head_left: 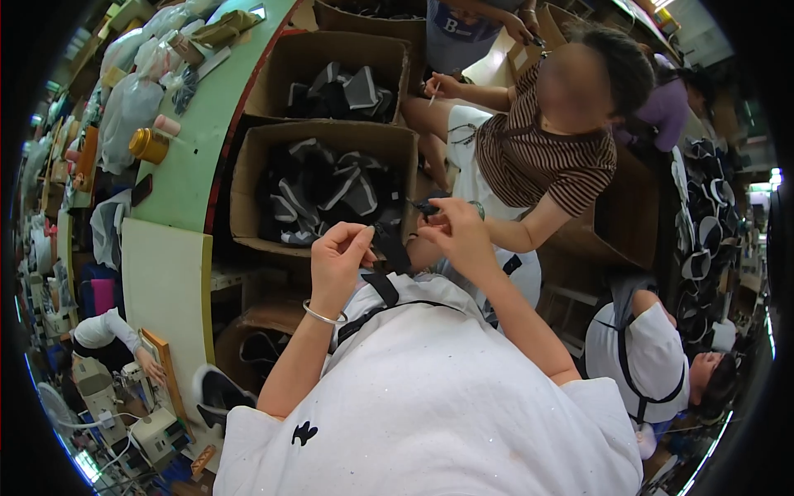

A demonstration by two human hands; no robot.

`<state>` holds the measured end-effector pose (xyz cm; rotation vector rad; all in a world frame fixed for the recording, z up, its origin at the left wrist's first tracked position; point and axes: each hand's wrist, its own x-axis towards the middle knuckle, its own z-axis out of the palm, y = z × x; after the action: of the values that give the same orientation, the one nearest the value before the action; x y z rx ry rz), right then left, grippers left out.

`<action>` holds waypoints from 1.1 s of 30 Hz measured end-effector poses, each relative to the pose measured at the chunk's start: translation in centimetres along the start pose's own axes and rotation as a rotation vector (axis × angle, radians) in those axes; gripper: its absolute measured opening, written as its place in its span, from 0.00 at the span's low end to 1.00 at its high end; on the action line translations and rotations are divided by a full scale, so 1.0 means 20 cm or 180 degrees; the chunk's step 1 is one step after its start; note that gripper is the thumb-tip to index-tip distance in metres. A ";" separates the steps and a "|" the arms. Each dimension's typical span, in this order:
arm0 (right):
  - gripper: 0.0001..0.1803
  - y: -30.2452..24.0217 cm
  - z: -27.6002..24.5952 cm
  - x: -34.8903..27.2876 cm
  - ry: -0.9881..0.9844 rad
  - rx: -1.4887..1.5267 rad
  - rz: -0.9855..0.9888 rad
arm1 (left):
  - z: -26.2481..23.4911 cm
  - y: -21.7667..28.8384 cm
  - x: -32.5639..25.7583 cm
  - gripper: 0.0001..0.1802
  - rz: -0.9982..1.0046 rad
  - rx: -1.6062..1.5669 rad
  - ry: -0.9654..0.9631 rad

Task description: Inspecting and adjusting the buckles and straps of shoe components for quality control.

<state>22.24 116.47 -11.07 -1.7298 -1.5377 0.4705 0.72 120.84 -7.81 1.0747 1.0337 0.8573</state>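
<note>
My left hand (341, 255), a silver bangle on its wrist, pinches the edge of a black fabric piece (392, 250) in front of my lap. The piece hangs down to the right of the fingertips. My right hand (459, 233) is closed on a small dark tool with a thin tip (426, 207), which looks like thread snips. Its tip points left, toward the fabric but apart from it. Just beyond both hands stands a cardboard box (331, 131) holding several black and grey sewn pieces (351, 183).
A second cardboard box (327, 41) with similar pieces stands farther off. At left is a green table (217, 91) with plastic bags, a yellow jar (149, 145) and a phone (142, 190). A person in a striped shirt (538, 153) sits close at right. Sewing machines (157, 434) stand lower left.
</note>
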 end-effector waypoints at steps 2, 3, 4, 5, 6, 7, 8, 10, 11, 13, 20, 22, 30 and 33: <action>0.17 -0.02 0.07 0.01 0.0015 -0.0811 -0.0366 | -0.01 -0.03 0.01 0.06 0.0013 -0.0012 0.0104; 0.17 -0.01 0.10 0.01 0.0013 -0.0814 -0.0365 | -0.02 -0.05 0.01 0.06 0.0028 -0.0021 0.0203; 0.16 -0.01 0.12 0.02 -0.0077 -0.0834 -0.0152 | -0.02 -0.06 0.01 0.06 0.0028 -0.0024 0.0217; 0.15 0.00 0.13 0.03 -0.0166 -0.0856 0.0061 | -0.03 -0.08 0.01 0.07 0.0160 -0.0016 0.0188; 0.15 0.01 0.13 0.04 -0.0174 -0.0856 0.0053 | -0.03 -0.08 0.01 0.07 0.0292 -0.0009 0.0159; 0.15 0.02 0.13 0.05 -0.0150 -0.0545 0.0134 | -0.03 -0.08 0.01 0.07 0.0291 -0.0013 0.0170; 0.15 0.03 0.13 0.06 -0.0125 -0.0237 0.0216 | -0.03 -0.07 0.01 0.07 0.0284 -0.0007 0.0152; 0.15 0.01 0.11 0.08 -0.0063 -0.0058 0.0141 | -0.03 -0.06 0.01 0.07 0.0283 -0.0013 0.0153; 0.15 -0.01 0.10 0.09 0.0006 0.0125 0.0073 | -0.02 -0.05 0.01 0.07 0.0174 -0.0218 0.0103; 0.17 -0.14 0.01 0.11 -0.0234 0.1208 0.1004 | -0.02 -0.03 0.00 0.07 0.0075 -0.0437 0.0075; 0.19 -0.23 -0.07 0.10 -0.0280 0.2195 0.0808 | 0.00 0.07 -0.04 0.05 -0.0065 -0.0669 -0.0041; 0.19 -0.23 -0.08 0.08 -0.0258 0.2153 0.0669 | 0.01 0.09 -0.05 0.05 -0.0076 -0.0713 -0.0057; 0.23 -0.28 -0.17 0.01 -0.0334 0.2098 0.0943 | 0.07 0.15 -0.09 0.07 -0.0079 -0.0681 -0.0201; 0.24 -0.29 -0.19 -0.01 -0.0373 0.2215 0.0896 | 0.08 0.15 -0.10 0.08 -0.0036 -0.0588 -0.0237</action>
<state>21.04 115.13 -4.38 -1.3700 -1.0184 1.1171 1.54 119.39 -4.27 0.9367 0.8798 0.8792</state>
